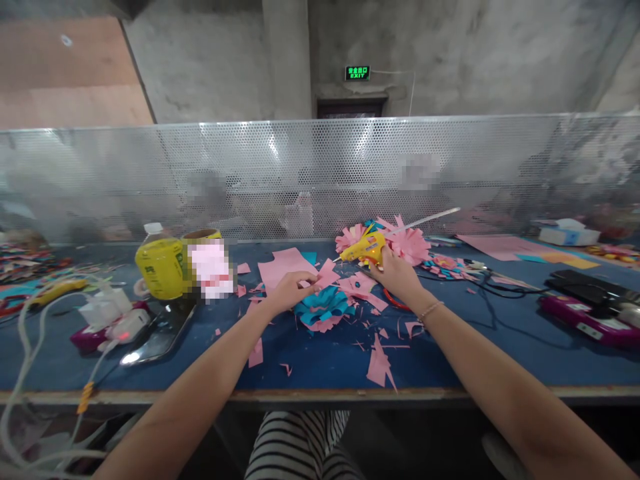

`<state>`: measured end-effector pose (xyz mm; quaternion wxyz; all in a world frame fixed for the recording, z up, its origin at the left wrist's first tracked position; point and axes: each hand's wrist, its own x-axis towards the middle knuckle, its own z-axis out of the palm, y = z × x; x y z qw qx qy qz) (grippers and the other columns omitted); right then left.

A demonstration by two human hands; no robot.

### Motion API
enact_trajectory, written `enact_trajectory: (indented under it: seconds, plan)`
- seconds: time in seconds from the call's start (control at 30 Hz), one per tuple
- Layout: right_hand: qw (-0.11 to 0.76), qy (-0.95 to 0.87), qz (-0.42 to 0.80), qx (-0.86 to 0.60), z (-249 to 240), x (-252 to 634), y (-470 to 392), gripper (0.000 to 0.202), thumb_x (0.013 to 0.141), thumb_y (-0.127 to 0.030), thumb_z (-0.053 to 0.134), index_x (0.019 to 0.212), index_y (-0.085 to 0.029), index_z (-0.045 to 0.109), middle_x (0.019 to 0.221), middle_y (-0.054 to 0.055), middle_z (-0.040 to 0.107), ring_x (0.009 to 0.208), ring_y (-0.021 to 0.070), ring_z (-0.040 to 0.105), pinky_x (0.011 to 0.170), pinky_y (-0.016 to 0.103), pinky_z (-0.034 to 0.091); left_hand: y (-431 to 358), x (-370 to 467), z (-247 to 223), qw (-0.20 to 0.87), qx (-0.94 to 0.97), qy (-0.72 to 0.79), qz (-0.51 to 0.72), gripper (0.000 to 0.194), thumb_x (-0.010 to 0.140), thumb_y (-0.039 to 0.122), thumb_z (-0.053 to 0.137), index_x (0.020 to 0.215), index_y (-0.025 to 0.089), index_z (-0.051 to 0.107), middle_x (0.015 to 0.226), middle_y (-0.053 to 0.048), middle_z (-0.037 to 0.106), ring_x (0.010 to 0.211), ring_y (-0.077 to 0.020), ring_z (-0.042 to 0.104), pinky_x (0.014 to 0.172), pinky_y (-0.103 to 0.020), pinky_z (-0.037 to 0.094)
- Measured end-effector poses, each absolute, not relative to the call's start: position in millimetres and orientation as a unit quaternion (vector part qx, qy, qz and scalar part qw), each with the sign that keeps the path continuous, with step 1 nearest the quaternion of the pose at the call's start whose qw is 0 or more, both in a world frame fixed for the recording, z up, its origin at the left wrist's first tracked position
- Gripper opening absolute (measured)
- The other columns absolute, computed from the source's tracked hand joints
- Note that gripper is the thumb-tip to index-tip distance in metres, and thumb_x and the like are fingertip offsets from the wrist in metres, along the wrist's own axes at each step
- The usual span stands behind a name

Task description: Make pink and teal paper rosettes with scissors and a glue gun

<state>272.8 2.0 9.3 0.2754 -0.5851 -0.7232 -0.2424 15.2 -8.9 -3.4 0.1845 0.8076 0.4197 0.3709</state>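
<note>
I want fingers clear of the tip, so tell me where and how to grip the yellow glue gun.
Take the glue gun by its handle, probably best from the near right, where the right hand holds it: the nozzle points left, toward the left hand, and the clear glue stick juts from the rear, up and right.

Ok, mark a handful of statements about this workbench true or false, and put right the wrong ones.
1. The right hand holds a yellow plastic glue gun. True.
2. The left hand holds a purple power strip. False: it holds a small pink paper piece.
3. A blue-and-pink layered paper flower lies on the blue tabletop. True.
4. The green lit exit sign shows below the grey perforated metal screen. False: it shows above the screen.
5. A white-capped plastic bottle with a yellow label stands left of both hands. True.
</note>
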Motion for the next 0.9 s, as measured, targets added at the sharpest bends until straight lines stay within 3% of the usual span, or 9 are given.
enact_trajectory:
  seconds: [0.17, 0.27, 0.4, 0.5, 0.67, 0.9]
  plan:
    - [0.258, -0.735, -0.247, -0.577, 9, 274, 2, 0.032, 0.082, -0.036, 0.032, 0.098, -0.011, 0.044, 0.094, 0.014, 0.056, 0.079, 0.0206, 0.055, 0.052, 0.025, 0.03, -12, 16, -1, 0.188, 0.807, 0.417, 0.374, 0.024, 0.069, 0.037, 0.053, 0.075, 0.015, 0.06, 0.079, -0.003, 0.061, 0.069, -0.0123, 0.055, 0.058, -0.02, 0.042]
    - [0.274, -0.723, -0.243, -0.586, 10, 274, 2, 0.033, 0.081, -0.038, 0.034, 0.098, -0.011, 0.043, 0.089, 0.013, 0.058, 0.076, 0.02, 0.056, 0.052, 0.025, 0.03, -12, 15, -1, 0.196, 0.805, 0.417, 0.374, 0.021, 0.069, 0.035, 0.052, 0.071, 0.015, 0.057, 0.072, -0.001, 0.058, 0.06, -0.0092, 0.052, 0.053, -0.019, 0.041]
    - [0.285, -0.713, -0.245, -0.592, 10, 274, 2, 0.034, 0.08, -0.04, 0.035, 0.096, -0.011, 0.043, 0.082, 0.011, 0.059, 0.071, 0.02, 0.057, 0.051, 0.025, 0.03, -8, 13, -3, 0.194, 0.8, 0.401, 0.402, 0.018, 0.069, 0.033, 0.054, 0.071, 0.015, 0.052, 0.074, 0.0, 0.056, 0.064, -0.0092, 0.053, 0.055, -0.019, 0.042]
    - [0.291, -0.706, -0.249, -0.596, 9, 275, 4, 0.036, 0.079, -0.042, 0.036, 0.096, -0.011, 0.043, 0.081, 0.011, 0.06, 0.068, 0.0205, 0.057, 0.05, 0.026, 0.031, -4, 13, -6, 0.205, 0.788, 0.39, 0.429, 0.022, 0.068, 0.032, 0.056, 0.081, 0.016, 0.05, 0.077, -0.001, 0.057, 0.068, -0.0101, 0.054, 0.057, -0.02, 0.043]
    - [0.322, -0.69, -0.254, -0.596, 7, 279, 7, 0.044, 0.077, -0.049, 0.037, 0.098, -0.011, 0.043, 0.082, 0.012, 0.06, 0.071, 0.0223, 0.058, 0.054, 0.027, 0.034, 0, 12, -7, 0.266, 0.755, 0.387, 0.458, 0.047, 0.069, 0.033, 0.056, 0.11, 0.017, 0.041, 0.075, -0.002, 0.059, 0.068, -0.0122, 0.057, 0.058, -0.024, 0.046]
    - [0.321, -0.691, -0.251, -0.597, 6, 280, 9, 0.048, 0.075, -0.052, 0.038, 0.099, -0.011, 0.044, 0.084, 0.013, 0.06, 0.072, 0.0233, 0.058, 0.055, 0.028, 0.034, 7, 10, -11, 0.284, 0.742, 0.392, 0.465, 0.044, 0.067, 0.037, 0.058, 0.102, 0.012, 0.052, 0.083, -0.007, 0.062, 0.071, -0.0155, 0.059, 0.061, -0.028, 0.048]
